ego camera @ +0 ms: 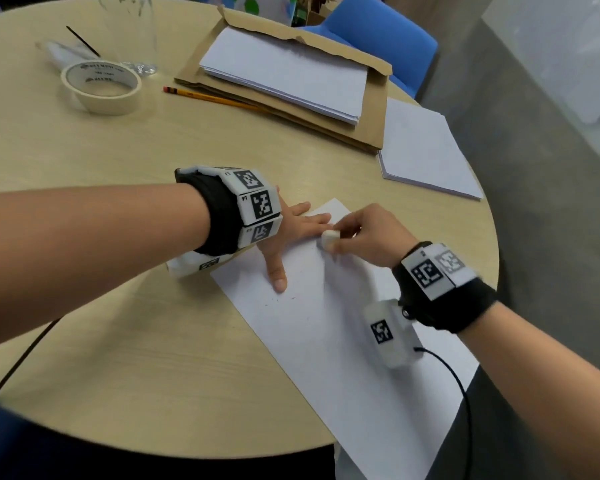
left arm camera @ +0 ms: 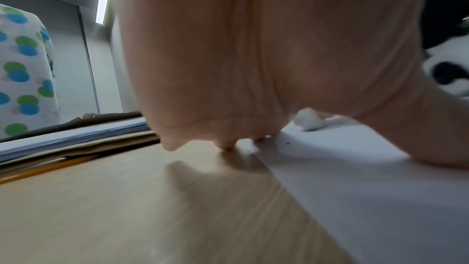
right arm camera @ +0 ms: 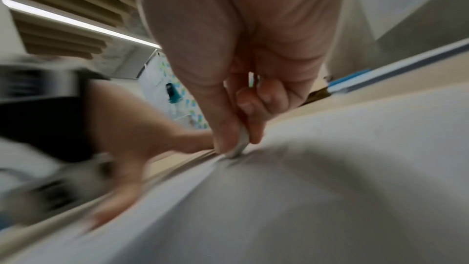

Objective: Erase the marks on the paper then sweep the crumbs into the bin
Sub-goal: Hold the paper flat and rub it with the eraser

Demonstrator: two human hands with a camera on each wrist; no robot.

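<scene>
A white sheet of paper (ego camera: 329, 327) lies slanted on the round table, its near corner hanging over the edge. My left hand (ego camera: 291, 233) lies flat on the paper's far left part, fingers spread and straight, thumb pointing toward me. My right hand (ego camera: 364, 233) pinches a small white eraser (ego camera: 329, 238) between thumb and fingers, its tip down on the paper (right arm camera: 330, 178) beside my left fingers. The eraser (right arm camera: 241, 144) shows blurred in the right wrist view, and as a white lump (left arm camera: 308, 121) past my left palm. Tiny dark crumbs (ego camera: 284, 298) dot the paper near my left thumb.
A stack of white sheets (ego camera: 284, 71) rests on brown cardboard (ego camera: 371, 133) at the back. A yellow pencil (ego camera: 208, 97) lies beside it, a masking tape roll (ego camera: 101, 88) at the far left, another paper pile (ego camera: 426, 150) at the right. A blue chair (ego camera: 378, 32) stands behind. No bin shows.
</scene>
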